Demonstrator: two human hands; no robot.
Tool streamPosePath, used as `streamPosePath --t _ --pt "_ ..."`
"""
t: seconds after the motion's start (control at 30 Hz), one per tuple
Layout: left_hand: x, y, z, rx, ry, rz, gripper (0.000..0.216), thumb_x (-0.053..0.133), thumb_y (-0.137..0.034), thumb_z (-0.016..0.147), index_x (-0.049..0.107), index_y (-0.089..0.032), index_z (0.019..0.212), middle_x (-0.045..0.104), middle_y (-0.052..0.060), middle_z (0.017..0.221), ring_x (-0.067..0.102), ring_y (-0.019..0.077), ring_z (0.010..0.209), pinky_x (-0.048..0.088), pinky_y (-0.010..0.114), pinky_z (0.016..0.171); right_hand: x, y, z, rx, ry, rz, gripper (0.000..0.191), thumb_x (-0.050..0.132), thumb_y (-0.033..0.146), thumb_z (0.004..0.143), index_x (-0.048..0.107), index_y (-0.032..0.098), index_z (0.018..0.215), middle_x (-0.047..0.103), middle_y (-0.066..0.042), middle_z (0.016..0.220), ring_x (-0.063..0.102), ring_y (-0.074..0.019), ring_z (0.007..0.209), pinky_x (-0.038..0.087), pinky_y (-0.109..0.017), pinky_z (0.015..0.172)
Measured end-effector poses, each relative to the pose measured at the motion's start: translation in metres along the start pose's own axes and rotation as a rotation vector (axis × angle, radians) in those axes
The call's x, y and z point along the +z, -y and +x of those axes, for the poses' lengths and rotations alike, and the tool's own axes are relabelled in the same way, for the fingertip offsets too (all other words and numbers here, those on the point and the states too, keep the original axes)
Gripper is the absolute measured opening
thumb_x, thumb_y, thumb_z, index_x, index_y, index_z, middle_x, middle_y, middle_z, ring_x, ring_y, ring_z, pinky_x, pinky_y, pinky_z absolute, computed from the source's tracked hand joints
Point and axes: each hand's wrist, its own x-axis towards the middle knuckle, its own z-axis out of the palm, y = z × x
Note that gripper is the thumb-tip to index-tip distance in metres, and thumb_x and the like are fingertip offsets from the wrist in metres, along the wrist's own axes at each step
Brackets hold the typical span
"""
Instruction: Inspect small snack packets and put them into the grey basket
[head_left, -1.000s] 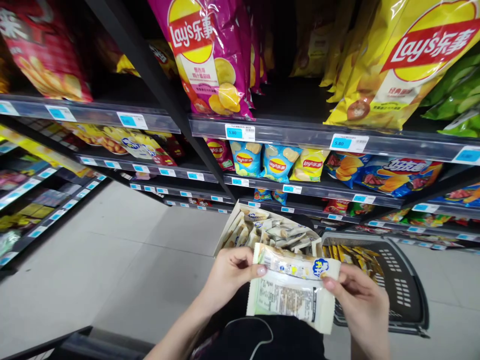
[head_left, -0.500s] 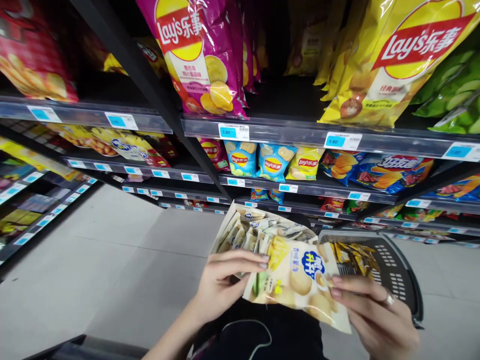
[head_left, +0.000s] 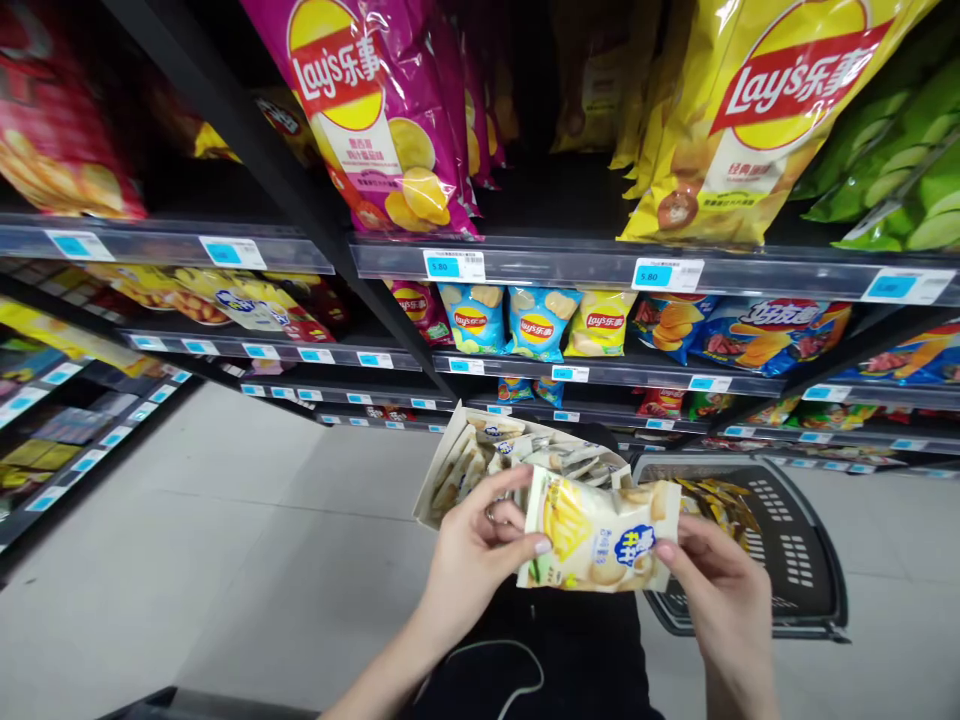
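Observation:
A cream-coloured snack bag with a blue logo and potato pictures is held level between my two hands. My left hand pinches its left end, thumb on the front and fingers behind. At the right end my right hand grips it the same way, thumb near the logo. Just beyond the bag is an open carton packed with several similar snack bags. To its right sits a dark grey shopping basket with yellow packets inside.
Shelves run across the front. Large purple and yellow chip bags stand on the upper shelf, above a row of price tags. Blue chip bags lie lower down. Another shelf borders the grey floor at left.
The snack bag has come to a more level pose. My right hand has moved left and up with its thumb now on the front; my left hand has shifted its grip. The view has shifted slightly.

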Motion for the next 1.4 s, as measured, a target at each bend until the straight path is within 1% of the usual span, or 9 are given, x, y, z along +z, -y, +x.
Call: streamPosePath --t 0.2,0.43,0.5,0.57,0.67,0.8,0.97,1.23,1.4 --pt "-0.012 -0.003 0.010 -0.163 0.075 0.119 0.020 0.086 -0.010 0.045 0.068 -0.013 0.054 0.066 -0.001 0.052 0.057 0.0102 0.050 0.047 0.018 0.050 -0.007 -0.009 -0.017 -0.256 -0.070 -0.254 0.005 0.073 0.022 0.074 0.071 0.018 0.072 0.069 -0.003 0.065 0.062 -0.0149 0.053 0.049 -0.022 0.046" --pt "-0.004 -0.006 0.024 -0.047 0.170 0.216 0.016 0.085 -0.018 0.052 0.070 -0.015 0.056 0.069 0.001 0.054 0.062 0.0134 0.049 0.050 0.020 0.049 -0.013 0.008 -0.007 -0.348 -0.015 -0.308 0.004 0.070 0.019 0.078 0.068 0.020 0.074 0.068 -0.002 0.064 0.061 -0.0140 0.054 0.048 -0.024 0.051" --pt "0.005 -0.004 0.032 0.085 0.153 0.328 0.011 0.078 -0.025 0.064 0.073 -0.016 0.069 0.072 0.003 0.064 0.066 0.0164 0.057 0.054 0.024 0.056 -0.025 0.004 0.010 -0.344 -0.132 -0.285 0.006 0.071 0.021 0.077 0.066 0.019 0.075 0.066 -0.001 0.065 0.060 -0.0134 0.056 0.048 -0.024 0.053" --pt "0.013 -0.001 0.040 0.232 0.142 0.484 0.015 0.067 -0.029 0.078 0.073 -0.017 0.085 0.075 0.005 0.080 0.069 0.0188 0.071 0.056 0.027 0.067 -0.047 -0.013 0.029 -0.308 -0.385 -0.260 0.013 0.072 0.028 0.076 0.064 0.018 0.077 0.065 -0.001 0.067 0.059 -0.0134 0.058 0.048 -0.024 0.055" --pt "0.016 0.005 0.046 0.340 0.276 0.746 0.020 0.056 -0.028 0.087 0.071 -0.020 0.098 0.073 0.006 0.096 0.069 0.0195 0.084 0.053 0.030 0.079 -0.091 -0.065 0.051 -0.105 -0.653 -0.316 0.033 0.070 0.046 0.073 0.062 0.015 0.082 0.065 -0.004 0.071 0.060 -0.0159 0.061 0.048 -0.026 0.057" --pt "0.014 0.016 0.045 0.340 0.493 1.007 0.022 0.050 -0.026 0.090 0.069 -0.024 0.102 0.072 0.003 0.098 0.067 0.0206 0.091 0.051 0.031 0.082 -0.138 -0.160 0.046 0.372 -0.527 -0.629 0.039 0.058 0.055 0.073 0.057 0.016 0.081 0.068 -0.009 0.076 0.065 -0.0229 0.070 0.049 -0.030 0.062" --pt "0.015 0.031 0.038 0.311 0.536 1.291 0.023 0.048 -0.023 0.090 0.068 -0.023 0.100 0.072 0.005 0.092 0.066 0.0242 0.091 0.050 0.034 0.080 -0.136 -0.246 0.008 0.658 -0.387 -0.829 0.020 0.056 0.038 0.073 0.054 0.020 0.064 0.070 -0.013 0.071 0.067 -0.0319 0.074 0.048 -0.036 0.063" --pt "0.034 0.059 0.025 0.070 0.691 1.413 0.045 0.045 -0.021 0.090 0.047 -0.022 0.134 0.070 0.012 0.104 0.068 0.0281 0.090 0.050 0.036 0.078 -0.102 -0.292 -0.012 0.815 -0.059 -1.031 0.029 0.047 0.037 0.090 0.065 0.014 0.096 0.071 -0.012 0.081 0.068 -0.0258 0.078 0.048 -0.034 0.067" --pt "0.046 0.070 0.022 0.073 0.703 1.345 0.034 0.042 -0.015 0.088 0.058 -0.021 0.117 0.064 0.011 0.107 0.067 0.0271 0.087 0.050 0.037 0.076 -0.082 -0.301 0.014 0.755 0.091 -1.102 0.030 0.049 0.037 0.094 0.059 0.014 0.111 0.068 -0.005 0.094 0.065 -0.0176 0.084 0.051 -0.038 0.079"
